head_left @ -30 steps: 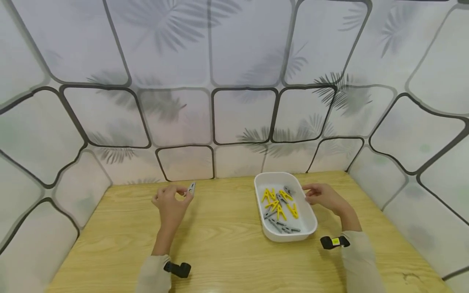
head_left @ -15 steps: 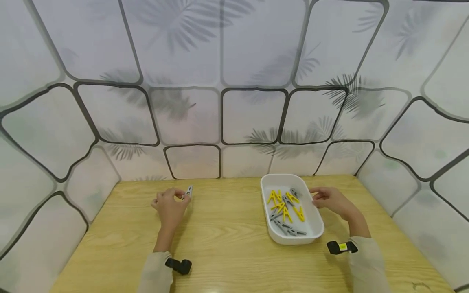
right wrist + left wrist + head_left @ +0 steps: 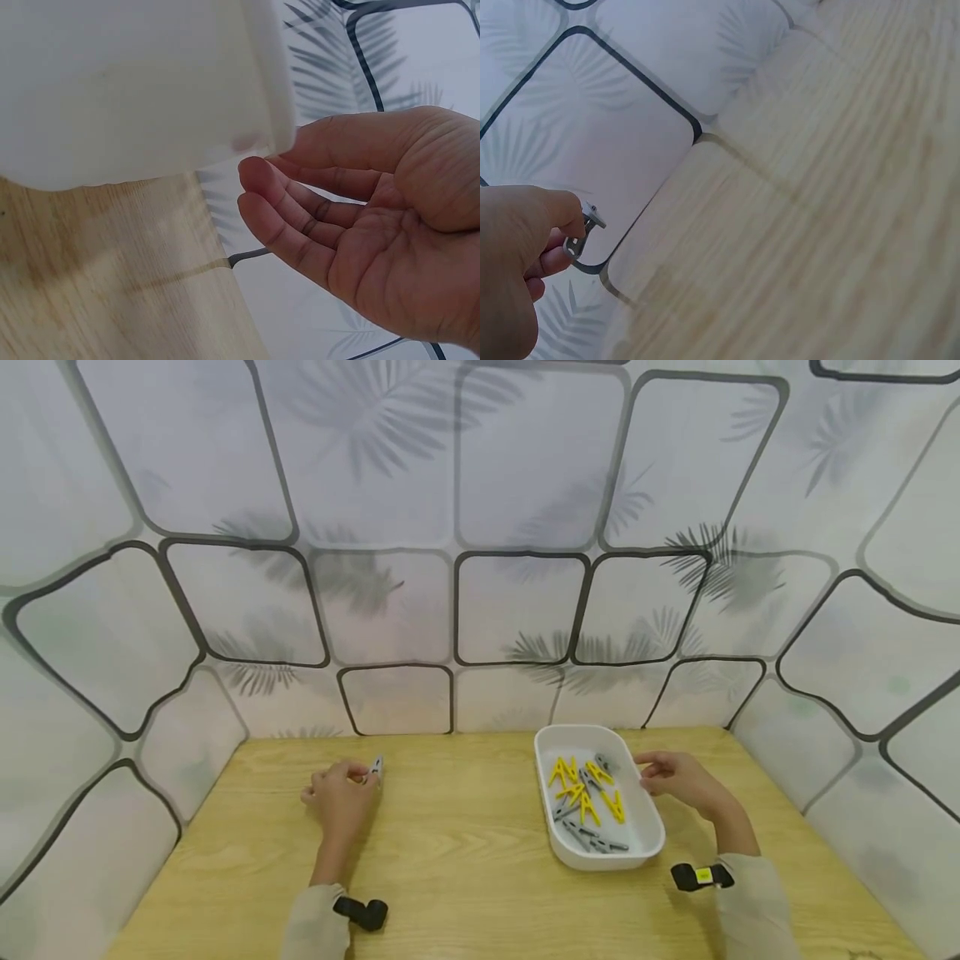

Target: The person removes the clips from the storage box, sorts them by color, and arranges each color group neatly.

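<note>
In the head view my left hand [image 3: 341, 802] pinches a small grey clothespin [image 3: 376, 766] between thumb and fingers, over the left part of the table near the back wall. The left wrist view shows the clothespin [image 3: 585, 231] jutting out past the fingertips. My right hand [image 3: 686, 783] rests against the right side of a white plastic tray [image 3: 648, 827]; its fingers are loosely bent, touching the outside near the rim. Inside lie several yellow clothespins [image 3: 587, 808] and several grey clothespins [image 3: 576, 837]. In the right wrist view the tray wall [image 3: 135, 90] partly hides a fingertip.
A wood-grain table [image 3: 450, 877] spreads under both arms. Patterned fabric walls [image 3: 517, 602] with dark outlines and leaf prints rise at the back and on both sides. Each wrist carries a black camera strap [image 3: 360, 912].
My left hand has lowered toward the tabletop and shifted slightly left, still pinching the grey clothespin. The right hand stays at the tray's side. The head view has shifted a little.
</note>
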Action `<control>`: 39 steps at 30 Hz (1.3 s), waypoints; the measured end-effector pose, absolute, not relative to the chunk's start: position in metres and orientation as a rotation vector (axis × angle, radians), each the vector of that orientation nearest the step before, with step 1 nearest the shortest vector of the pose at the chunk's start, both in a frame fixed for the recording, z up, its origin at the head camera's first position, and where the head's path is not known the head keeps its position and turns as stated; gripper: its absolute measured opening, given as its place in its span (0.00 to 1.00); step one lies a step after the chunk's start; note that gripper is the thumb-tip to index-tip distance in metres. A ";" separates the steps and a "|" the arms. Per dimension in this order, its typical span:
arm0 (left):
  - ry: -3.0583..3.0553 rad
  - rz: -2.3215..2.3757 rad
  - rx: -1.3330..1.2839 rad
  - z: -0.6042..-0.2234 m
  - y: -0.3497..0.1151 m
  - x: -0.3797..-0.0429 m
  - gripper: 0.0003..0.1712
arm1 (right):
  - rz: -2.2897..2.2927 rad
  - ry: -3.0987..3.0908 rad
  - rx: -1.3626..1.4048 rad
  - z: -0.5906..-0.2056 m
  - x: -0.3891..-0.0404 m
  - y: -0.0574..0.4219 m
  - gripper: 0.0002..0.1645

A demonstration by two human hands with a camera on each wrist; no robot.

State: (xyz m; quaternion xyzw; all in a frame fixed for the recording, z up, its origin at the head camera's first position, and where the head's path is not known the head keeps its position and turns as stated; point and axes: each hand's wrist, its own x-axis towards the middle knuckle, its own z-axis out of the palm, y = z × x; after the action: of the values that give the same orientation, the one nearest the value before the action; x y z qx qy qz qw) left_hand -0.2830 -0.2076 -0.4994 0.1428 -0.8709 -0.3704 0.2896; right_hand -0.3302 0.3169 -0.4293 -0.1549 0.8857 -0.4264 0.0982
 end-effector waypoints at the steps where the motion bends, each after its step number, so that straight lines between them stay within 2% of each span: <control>1: -2.327 -0.992 0.385 -0.501 -0.208 -0.283 0.09 | -1.271 2.617 -0.451 -0.430 -0.330 0.317 0.30; 25: -2.391 -1.021 0.500 -0.511 -0.209 -0.280 0.10 | -1.276 2.624 -0.445 -0.430 -0.326 0.314 0.30; 39: -2.367 -1.031 0.512 -0.508 -0.208 -0.277 0.16 | -1.297 2.621 -0.435 -0.431 -0.329 0.315 0.29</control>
State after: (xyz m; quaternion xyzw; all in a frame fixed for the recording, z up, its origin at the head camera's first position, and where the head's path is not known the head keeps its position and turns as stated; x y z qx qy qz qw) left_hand -0.2774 -0.2084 -0.5085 0.1882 -0.8702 -0.3792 0.2521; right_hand -0.3287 0.3145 -0.4311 -0.1465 0.8827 -0.4370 0.0923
